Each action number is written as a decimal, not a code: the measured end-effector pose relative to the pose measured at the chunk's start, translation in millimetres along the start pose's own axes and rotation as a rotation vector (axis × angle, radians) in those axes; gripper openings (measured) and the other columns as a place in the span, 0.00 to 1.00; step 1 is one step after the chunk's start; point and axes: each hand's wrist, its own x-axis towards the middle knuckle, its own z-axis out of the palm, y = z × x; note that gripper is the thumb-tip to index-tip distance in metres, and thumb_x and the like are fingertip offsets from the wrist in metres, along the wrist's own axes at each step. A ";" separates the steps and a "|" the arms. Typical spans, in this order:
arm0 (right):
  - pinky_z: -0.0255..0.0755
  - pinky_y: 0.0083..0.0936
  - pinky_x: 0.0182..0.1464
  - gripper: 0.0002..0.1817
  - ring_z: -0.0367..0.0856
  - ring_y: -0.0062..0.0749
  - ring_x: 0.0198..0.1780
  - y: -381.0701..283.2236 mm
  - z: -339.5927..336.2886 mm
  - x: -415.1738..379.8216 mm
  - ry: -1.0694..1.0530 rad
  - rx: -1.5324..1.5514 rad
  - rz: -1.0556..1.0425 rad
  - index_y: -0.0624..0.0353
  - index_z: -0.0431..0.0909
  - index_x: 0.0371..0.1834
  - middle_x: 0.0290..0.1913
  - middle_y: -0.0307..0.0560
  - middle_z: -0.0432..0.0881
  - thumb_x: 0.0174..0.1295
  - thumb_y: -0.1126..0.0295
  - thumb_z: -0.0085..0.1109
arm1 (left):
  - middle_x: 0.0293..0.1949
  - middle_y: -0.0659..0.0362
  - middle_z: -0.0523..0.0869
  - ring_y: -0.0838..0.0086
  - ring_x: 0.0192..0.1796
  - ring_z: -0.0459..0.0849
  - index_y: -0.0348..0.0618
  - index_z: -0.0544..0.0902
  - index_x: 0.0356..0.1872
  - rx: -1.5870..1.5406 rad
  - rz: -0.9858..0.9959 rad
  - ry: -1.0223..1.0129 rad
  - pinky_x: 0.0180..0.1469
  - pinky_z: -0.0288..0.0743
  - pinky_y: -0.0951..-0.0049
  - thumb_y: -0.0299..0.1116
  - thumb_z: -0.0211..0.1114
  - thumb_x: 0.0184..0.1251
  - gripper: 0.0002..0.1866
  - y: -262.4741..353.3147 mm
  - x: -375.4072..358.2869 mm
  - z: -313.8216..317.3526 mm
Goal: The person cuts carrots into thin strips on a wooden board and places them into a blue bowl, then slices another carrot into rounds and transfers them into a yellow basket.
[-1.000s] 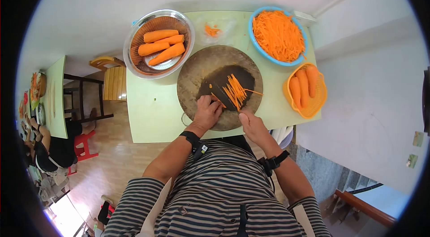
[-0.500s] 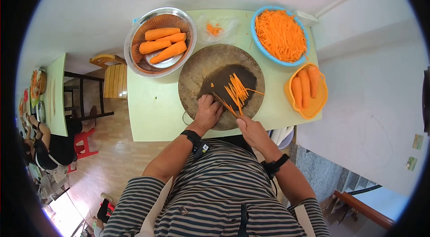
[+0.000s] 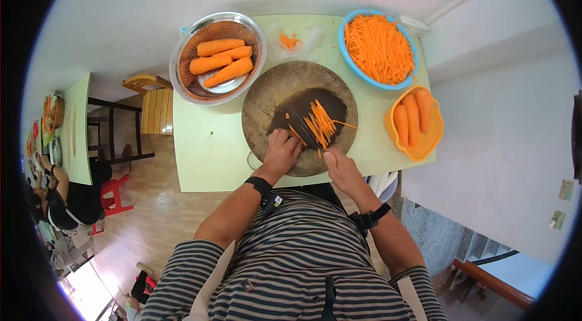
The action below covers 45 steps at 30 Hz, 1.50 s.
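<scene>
On the round wooden chopping board [image 3: 260, 96], my left hand [image 3: 283, 150] curls its fingers down over a piece of carrot [image 3: 296, 133], most of it hidden beneath them. My right hand [image 3: 342, 170] is closed round the handle of a knife [image 3: 311, 138]. Its dark blade lies close beside my left fingertips and is hard to make out against the wet, dark patch of the board. Thin carrot strips [image 3: 320, 122] lie in a loose heap just right of the blade.
Behind the board stand a metal bowl [image 3: 174, 78] with several whole carrots and a blue basin [image 3: 343, 48] full of shredded carrot. A yellow basket [image 3: 435, 139] with three carrots is at the right. Carrot scraps [image 3: 289, 40] lie on a plastic bag. A person [image 3: 79, 200] sits far left.
My right hand and the knife have shifted slightly up and to the right, the blade now nearer the strips. My left hand stays almost in place.
</scene>
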 end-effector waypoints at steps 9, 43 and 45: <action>0.76 0.47 0.54 0.25 0.83 0.68 0.52 6.4 -3.5 -23.5 -0.085 -0.100 0.003 0.63 0.76 0.61 0.48 0.70 0.85 0.80 0.52 0.43 | 0.38 0.53 0.77 0.54 0.47 0.76 0.41 0.83 0.33 0.006 -0.020 -0.026 0.50 0.70 0.57 0.22 0.73 0.50 0.09 -0.7 -1.1 -0.1; 0.73 0.30 0.34 0.25 0.77 0.31 0.26 15.2 2.7 -22.4 -0.058 -0.048 -0.050 0.66 0.77 0.58 0.25 0.47 0.78 0.82 0.52 0.42 | 0.37 0.51 0.76 0.52 0.46 0.76 0.40 0.81 0.32 -0.004 0.000 -0.020 0.49 0.70 0.55 0.20 0.73 0.48 0.11 -2.3 -1.0 -0.4; 0.75 0.37 0.37 0.26 0.81 0.42 0.29 12.8 2.5 -23.8 -0.057 -0.048 -0.060 0.65 0.77 0.59 0.28 0.53 0.81 0.81 0.52 0.42 | 0.37 0.51 0.75 0.51 0.46 0.75 0.40 0.79 0.31 -0.003 -0.001 -0.030 0.49 0.69 0.55 0.20 0.73 0.48 0.11 -2.5 -1.1 -0.3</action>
